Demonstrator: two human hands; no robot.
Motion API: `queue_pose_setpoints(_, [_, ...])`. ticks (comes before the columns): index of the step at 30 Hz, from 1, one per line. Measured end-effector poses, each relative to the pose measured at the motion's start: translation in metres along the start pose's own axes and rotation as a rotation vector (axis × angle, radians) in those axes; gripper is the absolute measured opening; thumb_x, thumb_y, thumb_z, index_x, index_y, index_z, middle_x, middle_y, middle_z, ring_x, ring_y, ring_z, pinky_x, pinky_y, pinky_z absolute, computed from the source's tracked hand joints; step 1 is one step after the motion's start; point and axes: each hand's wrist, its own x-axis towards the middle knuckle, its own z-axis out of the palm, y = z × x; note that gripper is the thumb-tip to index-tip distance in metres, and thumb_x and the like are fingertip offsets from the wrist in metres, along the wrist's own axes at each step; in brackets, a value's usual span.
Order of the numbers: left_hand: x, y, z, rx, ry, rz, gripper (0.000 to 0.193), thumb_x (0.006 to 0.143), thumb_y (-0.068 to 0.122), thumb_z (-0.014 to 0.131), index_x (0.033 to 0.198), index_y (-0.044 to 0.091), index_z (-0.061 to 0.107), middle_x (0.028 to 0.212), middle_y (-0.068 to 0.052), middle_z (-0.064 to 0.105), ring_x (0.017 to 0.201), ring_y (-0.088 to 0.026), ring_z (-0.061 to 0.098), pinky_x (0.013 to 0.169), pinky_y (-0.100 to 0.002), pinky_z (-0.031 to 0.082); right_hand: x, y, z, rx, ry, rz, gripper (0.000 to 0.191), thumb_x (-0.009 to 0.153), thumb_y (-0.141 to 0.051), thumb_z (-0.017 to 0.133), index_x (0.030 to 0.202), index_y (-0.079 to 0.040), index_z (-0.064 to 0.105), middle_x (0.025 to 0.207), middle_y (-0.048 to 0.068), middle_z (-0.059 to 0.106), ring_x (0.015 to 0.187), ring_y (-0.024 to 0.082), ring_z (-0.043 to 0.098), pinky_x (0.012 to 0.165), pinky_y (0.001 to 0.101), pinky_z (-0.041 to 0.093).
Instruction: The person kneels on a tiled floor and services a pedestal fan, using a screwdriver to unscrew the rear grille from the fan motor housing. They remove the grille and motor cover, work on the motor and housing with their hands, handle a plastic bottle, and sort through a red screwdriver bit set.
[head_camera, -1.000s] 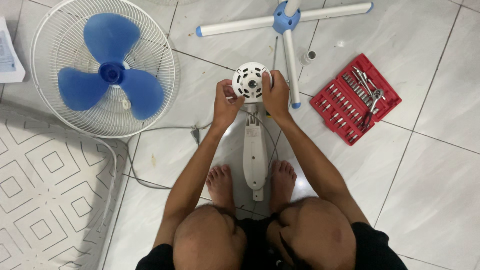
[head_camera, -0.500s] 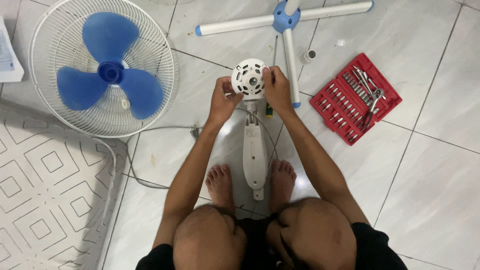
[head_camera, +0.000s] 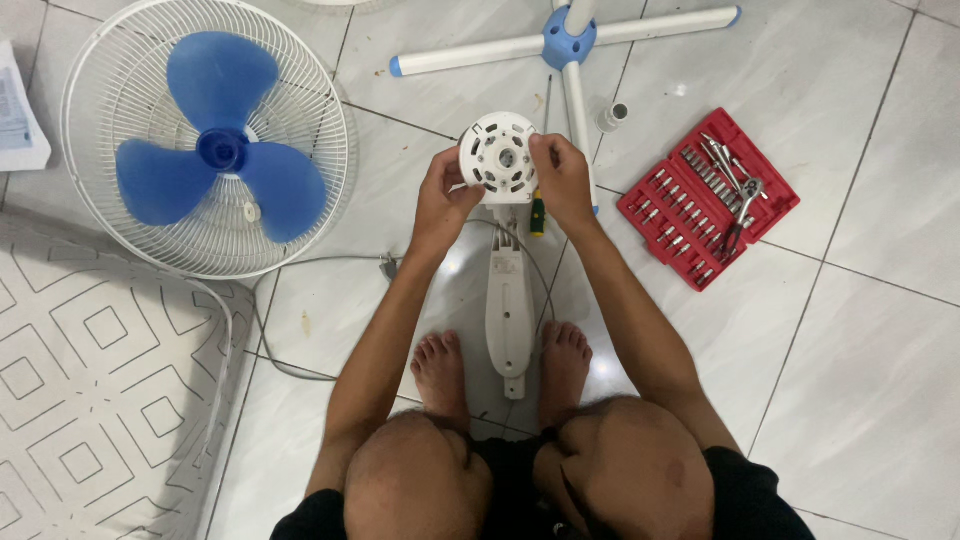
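From my remote seat I log as unreadable: the paper sheet (head_camera: 18, 120) left of the fan guard (head_camera: 205, 140), cut by the frame edge; the cross-shaped stand (head_camera: 570, 40) right of the guard, clipped at the top; the bits in the red tool case (head_camera: 708, 195) beyond it, too small to tell apart.

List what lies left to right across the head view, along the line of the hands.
Fan guard with blue blade → left hand → round white motor housing → right hand → red bit case.
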Motion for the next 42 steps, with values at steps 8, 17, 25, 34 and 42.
queue_pose_setpoints(8, [-0.012,0.015,0.018,-0.575,0.056,-0.178,0.037,0.104,0.013,0.056,0.138,0.003,0.048,0.133,-0.012,0.06,0.122,-0.021,0.058,0.103,-0.04,0.049,-0.014,-0.014,-0.01,0.307,-0.1,0.239,0.026,0.107,-0.028,0.057,0.095,-0.006,0.062,0.083,-0.004,0.064,0.073,0.002,0.059,0.063,0.0213,0.052])
queue_pose_setpoints(17, [-0.009,0.015,0.038,-1.063,0.049,-0.408,0.064,0.102,0.05,0.049,0.136,-0.004,0.054,0.137,-0.017,0.059,0.131,-0.03,0.053,0.116,-0.046,0.037,-0.035,-0.052,-0.013,0.216,0.008,-0.128,0.018,0.11,-0.02,0.063,0.102,-0.005,0.058,0.093,-0.001,0.063,0.084,0.005,0.059,0.074,0.0227,0.05])
queue_pose_setpoints(25, [0.008,0.027,0.04,-1.297,0.018,-0.343,0.047,0.104,0.04,0.048,0.134,0.004,0.052,0.132,-0.02,0.058,0.132,-0.037,0.052,0.121,-0.05,0.037,-0.062,-0.092,0.002,-0.487,-0.114,-0.792,0.024,0.088,-0.009,0.083,0.103,-0.004,0.065,0.111,0.011,0.066,0.094,0.031,0.064,0.08,0.0405,0.053])
queue_pose_setpoints(34, [-0.003,0.025,0.043,-1.367,-0.297,-0.247,0.068,0.106,0.045,0.046,0.157,0.001,0.037,0.152,-0.021,0.05,0.146,-0.036,0.045,0.131,-0.048,0.027,-0.065,-0.087,0.008,-0.602,-0.185,-0.926,0.04,0.071,0.003,0.081,0.106,-0.007,0.066,0.111,0.007,0.067,0.098,0.03,0.063,0.085,0.0422,0.051])
queue_pose_setpoints(42, [-0.008,0.023,0.038,-1.534,-0.399,-0.17,0.069,0.107,0.052,0.043,0.157,0.005,0.038,0.152,-0.02,0.05,0.144,-0.033,0.046,0.131,-0.047,0.025,-0.068,-0.078,0.014,-0.453,-0.205,-0.905,0.042,0.075,-0.007,0.089,0.106,-0.003,0.06,0.121,0.008,0.069,0.112,0.031,0.064,0.099,0.0448,0.048])
